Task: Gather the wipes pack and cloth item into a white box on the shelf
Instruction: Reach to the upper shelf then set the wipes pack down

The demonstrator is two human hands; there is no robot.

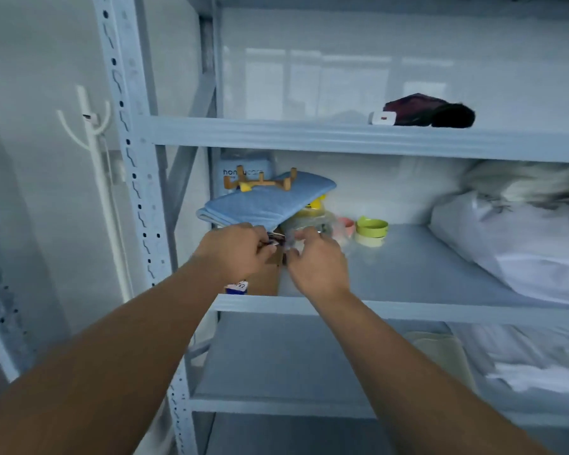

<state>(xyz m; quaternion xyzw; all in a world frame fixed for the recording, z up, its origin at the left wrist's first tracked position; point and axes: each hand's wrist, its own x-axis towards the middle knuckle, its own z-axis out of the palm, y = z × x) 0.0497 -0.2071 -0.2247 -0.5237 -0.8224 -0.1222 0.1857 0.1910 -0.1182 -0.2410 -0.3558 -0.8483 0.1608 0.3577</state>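
Observation:
On the middle shelf, my left hand (pixel 240 254) and my right hand (pixel 316 261) meet at the top edge of a brown cardboard box (pixel 266 279). The left fingers pinch a small dark item (pixel 274 242) there. My right fingers close on a bit of clear plastic (pixel 296 239) beside it. A folded blue cloth pad (pixel 270 200) lies tilted across the box top, with a wooden rack (pixel 260 182) on it. A pale blue wipes pack (pixel 243 165) stands behind, partly hidden. A small white box (pixel 383 118) and a dark maroon cloth (pixel 421 110) rest on the upper shelf.
A green bowl (pixel 372 226), a pink cup (pixel 346 224) and a yellow item (pixel 316 205) sit behind my right hand. A large white bedding bag (pixel 523 244) fills the shelf's right side. The shelf post (pixel 138 192) stands at left; a white coat stand (pixel 96 165) is beyond it.

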